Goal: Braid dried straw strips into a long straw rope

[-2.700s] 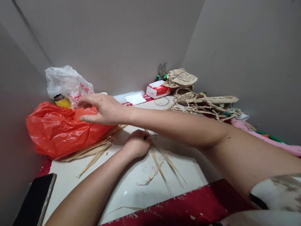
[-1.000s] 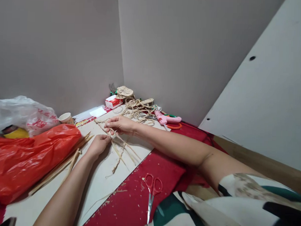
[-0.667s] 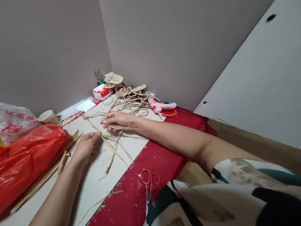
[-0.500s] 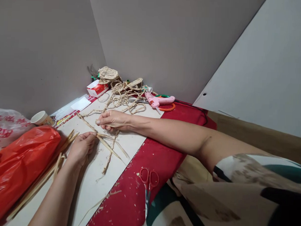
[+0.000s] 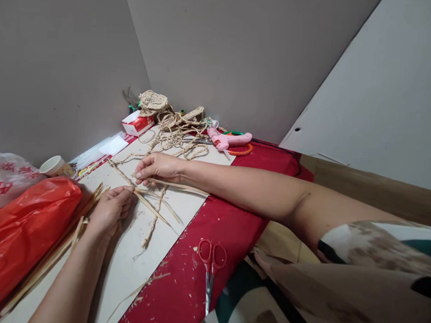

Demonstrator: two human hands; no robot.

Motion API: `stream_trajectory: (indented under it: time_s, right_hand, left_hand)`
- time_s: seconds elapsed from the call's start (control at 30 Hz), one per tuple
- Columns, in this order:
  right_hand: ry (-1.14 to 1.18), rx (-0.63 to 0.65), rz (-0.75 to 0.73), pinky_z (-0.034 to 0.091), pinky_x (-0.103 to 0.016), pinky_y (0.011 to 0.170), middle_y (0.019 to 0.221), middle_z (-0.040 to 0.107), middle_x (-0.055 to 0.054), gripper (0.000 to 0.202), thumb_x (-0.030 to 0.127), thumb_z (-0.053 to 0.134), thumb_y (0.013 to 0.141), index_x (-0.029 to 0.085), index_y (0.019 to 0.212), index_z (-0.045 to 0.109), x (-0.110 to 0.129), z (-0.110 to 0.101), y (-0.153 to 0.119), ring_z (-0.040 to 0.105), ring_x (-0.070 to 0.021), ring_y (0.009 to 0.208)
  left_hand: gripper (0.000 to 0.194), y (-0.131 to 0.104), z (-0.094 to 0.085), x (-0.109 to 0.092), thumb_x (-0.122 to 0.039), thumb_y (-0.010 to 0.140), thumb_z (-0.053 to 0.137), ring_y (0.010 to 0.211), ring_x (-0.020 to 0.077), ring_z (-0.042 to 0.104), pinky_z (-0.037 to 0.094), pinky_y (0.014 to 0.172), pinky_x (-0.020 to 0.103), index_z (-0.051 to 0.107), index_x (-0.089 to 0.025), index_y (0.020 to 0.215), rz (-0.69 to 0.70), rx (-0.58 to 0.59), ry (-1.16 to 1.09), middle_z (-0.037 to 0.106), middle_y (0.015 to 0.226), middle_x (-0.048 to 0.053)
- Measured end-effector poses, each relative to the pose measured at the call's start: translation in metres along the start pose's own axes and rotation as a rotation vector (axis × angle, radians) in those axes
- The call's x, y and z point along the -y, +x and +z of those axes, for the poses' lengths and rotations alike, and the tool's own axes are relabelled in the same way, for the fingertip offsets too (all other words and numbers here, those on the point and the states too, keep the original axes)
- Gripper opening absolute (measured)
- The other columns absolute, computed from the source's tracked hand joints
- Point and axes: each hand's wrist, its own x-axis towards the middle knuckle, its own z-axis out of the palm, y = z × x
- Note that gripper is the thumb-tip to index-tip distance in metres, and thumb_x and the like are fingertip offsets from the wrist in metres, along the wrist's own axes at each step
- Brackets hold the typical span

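Note:
My left hand pinches a straw braid where its loose strands fan out to the right. Just above and to the right, my right hand is closed on a pale straw strip, which trails under the forearm toward the red cloth. The two hands are close together over the light board. A finished length of braid lies below them, its frayed end toward me. Farther back, more braided cord is heaped, with a coil on top.
Red-handled scissors lie on the red cloth among straw scraps. A pink glue gun rests at the back. On the left are a red plastic bag, a paper cup and a straw bundle. Walls enclose the far corner.
My right hand has shifted slightly left, closer to my left hand, and the straw strip now extends out to the right beneath the forearm. My left hand keeps its pinch on the braid.

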Motion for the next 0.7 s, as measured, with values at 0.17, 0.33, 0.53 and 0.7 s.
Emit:
stream_trajectory:
  time_s: [0.17, 0.33, 0.53, 0.7]
  right_hand:
    - [-0.049, -0.046, -0.029, 0.041, -0.014, 0.044, 0.051, 0.059, 0.003, 0.006, 0.009, 0.067, 0.070, 0.011, 0.069, 0.062, 0.001, 0.000, 0.001, 0.051, -0.0054, 0.045]
    - [0.102, 0.111, 0.075, 0.048, -0.018, 0.054, 0.060, 0.065, -0.001, 0.008, 0.003, 0.061, 0.070, 0.011, 0.074, 0.061, 0.009, 0.003, -0.005, 0.058, -0.0084, 0.052]
    - [-0.151, 0.038, 0.023, 0.040, -0.015, 0.043, 0.052, 0.058, 0.003, 0.009, 0.008, 0.062, 0.068, 0.012, 0.076, 0.058, 0.005, 0.000, -0.002, 0.051, -0.0065, 0.044]
    - [-0.343, -0.042, -0.128, 0.038, -0.015, 0.046, 0.054, 0.056, 0.004, 0.006, 0.011, 0.065, 0.067, 0.012, 0.070, 0.060, 0.005, 0.001, -0.004, 0.049, -0.0053, 0.049]
  left_hand:
    - [0.028, -0.001, 0.002, 0.000, -0.031, 0.070, 0.067, 0.037, 0.0019, 0.012, 0.011, 0.034, 0.012, 0.043, -0.018, 0.062, 0.034, -0.028, -0.018, 0.020, 0.046, -0.012]
    - [0.026, 0.000, 0.003, 0.001, -0.031, 0.069, 0.068, 0.037, 0.0018, 0.011, 0.012, 0.033, 0.011, 0.047, -0.017, 0.064, 0.038, -0.023, -0.032, 0.021, 0.046, -0.012]
    - [0.023, -0.001, 0.004, -0.001, -0.030, 0.069, 0.068, 0.037, 0.0014, 0.014, 0.013, 0.033, 0.011, 0.050, -0.016, 0.067, 0.032, -0.031, -0.032, 0.023, 0.046, -0.012]
    - [0.024, -0.002, 0.005, -0.002, -0.030, 0.068, 0.068, 0.036, 0.0013, 0.015, 0.012, 0.032, 0.011, 0.048, -0.017, 0.066, 0.041, -0.065, -0.023, 0.022, 0.046, -0.012]
